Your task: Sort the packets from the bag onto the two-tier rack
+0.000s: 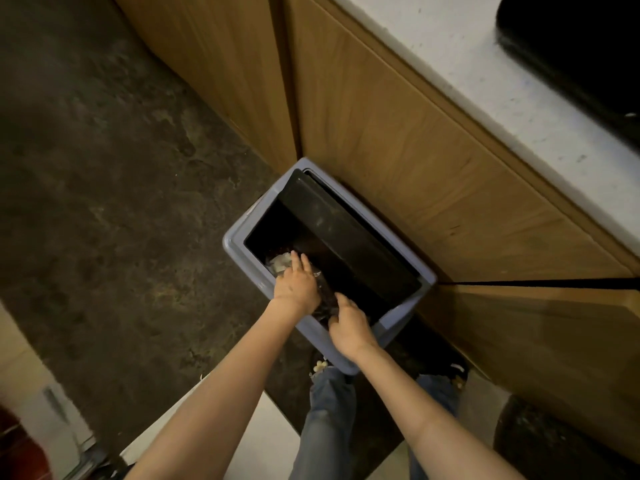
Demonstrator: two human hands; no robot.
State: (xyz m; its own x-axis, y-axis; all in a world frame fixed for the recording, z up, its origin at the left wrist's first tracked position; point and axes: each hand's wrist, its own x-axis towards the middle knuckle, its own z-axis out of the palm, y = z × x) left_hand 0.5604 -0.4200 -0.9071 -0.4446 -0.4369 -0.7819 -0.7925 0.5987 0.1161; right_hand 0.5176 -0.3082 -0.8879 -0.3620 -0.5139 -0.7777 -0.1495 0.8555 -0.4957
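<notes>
A blue-grey bin with a black swing lid tipped inward stands on the floor against a wooden cabinet. My left hand reaches palm-down into the bin's opening, fingers stretched over a pale crumpled wrapper. My right hand is at the bin's near rim, its fingers closed on a crumpled dark plastic bag that lies between the two hands. No rack and no packets are in view.
Wooden cabinet doors run behind the bin under a pale countertop. One door on the right stands ajar. Dark mottled floor spreads to the left. My jeans-clad legs are just below the bin.
</notes>
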